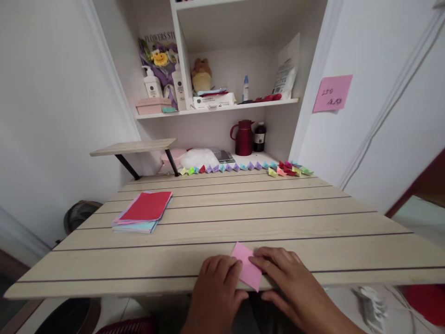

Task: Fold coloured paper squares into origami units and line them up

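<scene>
A small pink folded paper (247,266) lies at the front edge of the wooden table, turned with one corner pointing away from me. My left hand (219,283) is on its left side, fingers bent and pressed together on the paper, thumb stretched toward its lower corner. From the right, my right hand (283,273) grips the paper's other side, with the index finger on top and the thumb lower, at the table edge. What lies under the fingertips is hidden. Farther left is a stack of square coloured paper (144,208), a red sheet on top.
Several small folded paper boats (236,167) stand in a row along the back of the table (222,222), with a cluster (290,168) at its right end. A small raised shelf (134,146) is at back left. Behind, a dark red jug (244,138) stands in the shelving.
</scene>
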Available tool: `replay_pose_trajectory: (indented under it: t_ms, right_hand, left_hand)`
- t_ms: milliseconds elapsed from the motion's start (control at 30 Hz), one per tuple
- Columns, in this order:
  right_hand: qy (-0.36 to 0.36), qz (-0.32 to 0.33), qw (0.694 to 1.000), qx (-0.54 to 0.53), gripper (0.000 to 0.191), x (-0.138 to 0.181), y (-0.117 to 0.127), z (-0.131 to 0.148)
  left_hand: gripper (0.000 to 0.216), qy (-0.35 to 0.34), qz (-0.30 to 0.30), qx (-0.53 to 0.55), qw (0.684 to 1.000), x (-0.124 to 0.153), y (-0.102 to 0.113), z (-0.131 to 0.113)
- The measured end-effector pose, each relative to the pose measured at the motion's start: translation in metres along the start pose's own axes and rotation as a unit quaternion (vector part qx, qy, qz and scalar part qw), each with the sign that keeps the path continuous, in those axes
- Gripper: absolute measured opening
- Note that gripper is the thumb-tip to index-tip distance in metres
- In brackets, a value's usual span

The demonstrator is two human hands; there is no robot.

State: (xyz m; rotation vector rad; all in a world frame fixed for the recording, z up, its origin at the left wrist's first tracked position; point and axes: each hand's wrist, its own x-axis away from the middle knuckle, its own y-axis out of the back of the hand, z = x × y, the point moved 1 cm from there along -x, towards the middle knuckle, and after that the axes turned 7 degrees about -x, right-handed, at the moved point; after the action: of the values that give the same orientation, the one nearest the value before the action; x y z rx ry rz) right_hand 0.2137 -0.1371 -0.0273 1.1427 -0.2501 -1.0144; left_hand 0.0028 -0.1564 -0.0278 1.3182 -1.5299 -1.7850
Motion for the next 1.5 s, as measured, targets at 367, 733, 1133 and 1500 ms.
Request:
replay_pose_trajectory:
  t_ms: [367, 733, 1133, 1500]
  right_hand:
    - [-0.042, -0.004, 0.994, -0.096, 0.019, -0.015, 0.007, 0.005]
    - [0.006, 0.048, 0.995, -0.083, 0.043, -0.014, 0.016, 0.003]
    - [-0.076, -0.011, 0.994, -0.075, 0.018, -0.020, 0.004, 0.005]
    - [-0.109, -0.055, 0.992, -0.021, 0.022, -0.026, -0.004, 0.012]
  left_hand:
    - [0.019, 0.120, -0.050, 0.151, 0.980, -0.011, 0.012, 0.000]
    - [0.012, 0.080, -0.034, 0.108, 0.990, -0.007, 0.013, 0.005]
    - [0.015, 0.156, -0.021, 0.099, 0.983, -0.013, 0.011, 0.004]
    - [0.011, 0.216, -0.039, 0.050, 0.974, -0.022, 0.003, -0.004]
